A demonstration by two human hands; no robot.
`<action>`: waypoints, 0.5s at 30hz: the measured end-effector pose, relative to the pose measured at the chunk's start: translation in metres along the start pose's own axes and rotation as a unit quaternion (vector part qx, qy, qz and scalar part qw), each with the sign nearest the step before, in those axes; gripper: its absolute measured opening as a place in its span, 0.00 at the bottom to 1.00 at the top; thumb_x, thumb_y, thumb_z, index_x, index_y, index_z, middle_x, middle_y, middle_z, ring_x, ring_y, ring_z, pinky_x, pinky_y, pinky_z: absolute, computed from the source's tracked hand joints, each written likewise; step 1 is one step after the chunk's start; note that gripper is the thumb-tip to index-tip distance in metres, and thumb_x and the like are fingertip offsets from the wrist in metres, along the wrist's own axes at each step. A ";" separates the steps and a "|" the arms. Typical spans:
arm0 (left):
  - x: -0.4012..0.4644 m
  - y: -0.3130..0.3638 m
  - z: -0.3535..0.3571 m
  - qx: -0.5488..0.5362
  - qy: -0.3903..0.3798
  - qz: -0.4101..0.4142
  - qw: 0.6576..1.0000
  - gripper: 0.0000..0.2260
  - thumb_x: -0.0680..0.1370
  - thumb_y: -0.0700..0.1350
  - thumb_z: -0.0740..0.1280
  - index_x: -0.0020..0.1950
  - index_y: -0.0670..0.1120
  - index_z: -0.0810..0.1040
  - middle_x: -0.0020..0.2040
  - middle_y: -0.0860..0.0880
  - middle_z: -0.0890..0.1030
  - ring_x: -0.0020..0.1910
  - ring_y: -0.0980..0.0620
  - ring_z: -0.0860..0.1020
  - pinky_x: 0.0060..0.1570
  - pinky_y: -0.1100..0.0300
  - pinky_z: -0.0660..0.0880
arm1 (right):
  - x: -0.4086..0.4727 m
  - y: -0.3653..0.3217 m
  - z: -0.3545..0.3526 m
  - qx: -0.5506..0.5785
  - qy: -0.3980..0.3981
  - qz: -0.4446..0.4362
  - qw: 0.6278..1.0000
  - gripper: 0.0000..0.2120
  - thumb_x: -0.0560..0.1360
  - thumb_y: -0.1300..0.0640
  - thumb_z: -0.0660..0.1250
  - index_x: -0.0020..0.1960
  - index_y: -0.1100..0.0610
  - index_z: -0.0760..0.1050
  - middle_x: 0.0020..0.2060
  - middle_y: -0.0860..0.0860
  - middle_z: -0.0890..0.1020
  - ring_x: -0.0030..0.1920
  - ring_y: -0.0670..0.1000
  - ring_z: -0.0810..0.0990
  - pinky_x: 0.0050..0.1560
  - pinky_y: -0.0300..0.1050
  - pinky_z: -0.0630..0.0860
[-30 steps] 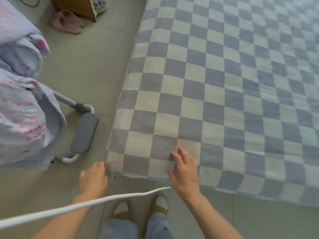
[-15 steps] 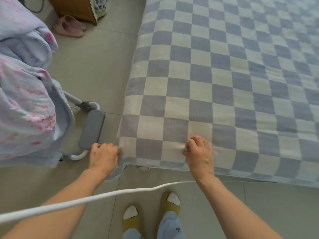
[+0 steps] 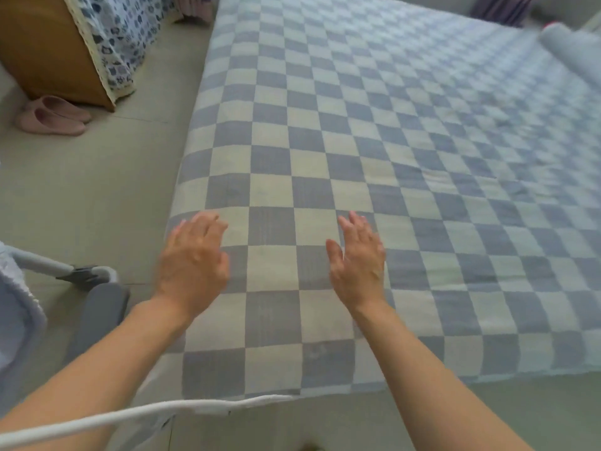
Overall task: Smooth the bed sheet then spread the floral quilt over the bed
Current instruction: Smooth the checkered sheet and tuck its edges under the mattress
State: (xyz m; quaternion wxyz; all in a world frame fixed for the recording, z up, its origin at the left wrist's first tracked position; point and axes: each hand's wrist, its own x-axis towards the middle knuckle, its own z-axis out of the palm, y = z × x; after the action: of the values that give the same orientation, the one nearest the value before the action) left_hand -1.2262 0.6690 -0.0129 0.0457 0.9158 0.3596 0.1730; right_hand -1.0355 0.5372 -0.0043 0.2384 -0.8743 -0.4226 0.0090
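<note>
Hovering left hand [image 3: 192, 265], right hand [image 3: 359, 258] (fingers straight), sheet [image 3: 374, 141] corner edge

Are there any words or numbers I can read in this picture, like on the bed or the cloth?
No text can be read anywhere.
Checked bed sheet: only squares, no writing.
Patterned cloth over the brown furniture: small blue shapes, no letters I can make out.
Pink slippers: no label showing.
</note>
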 end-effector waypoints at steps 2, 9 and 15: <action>-0.010 0.023 0.035 -0.018 -0.044 0.057 0.997 0.24 0.74 0.48 0.51 0.69 0.45 0.65 0.75 0.45 0.59 0.74 0.45 0.56 0.65 0.36 0.60 | -0.020 0.022 0.021 -0.078 -0.099 0.061 0.990 0.31 0.75 0.43 0.43 0.76 0.53 0.48 0.75 0.48 0.48 0.76 0.52 0.49 0.72 0.57 0.43; -0.063 0.018 0.053 0.014 -0.103 0.013 0.995 0.21 0.75 0.54 0.50 0.62 0.45 0.69 0.63 0.43 0.68 0.63 0.44 0.65 0.63 0.38 0.58 | -0.138 0.102 -0.023 -0.139 -0.065 0.023 0.988 0.22 0.79 0.47 0.47 0.49 0.56 0.77 0.47 0.51 0.82 0.50 0.53 0.80 0.49 0.43 0.67; 0.045 0.108 0.053 -0.048 0.008 0.095 0.994 0.15 0.72 0.45 0.53 0.51 0.42 0.76 0.55 0.40 0.79 0.58 0.46 0.69 0.55 0.47 0.62 | 0.026 0.114 -0.040 -0.097 0.076 0.030 0.992 0.22 0.72 0.53 0.52 0.58 0.61 0.75 0.56 0.57 0.80 0.57 0.56 0.79 0.57 0.48 0.72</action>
State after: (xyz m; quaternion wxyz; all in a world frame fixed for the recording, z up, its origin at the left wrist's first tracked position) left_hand -1.1081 0.6221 -0.0270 0.0705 0.9412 0.2624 0.2009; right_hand -0.9265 0.4801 -0.0126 0.1835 -0.9037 -0.3758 -0.0918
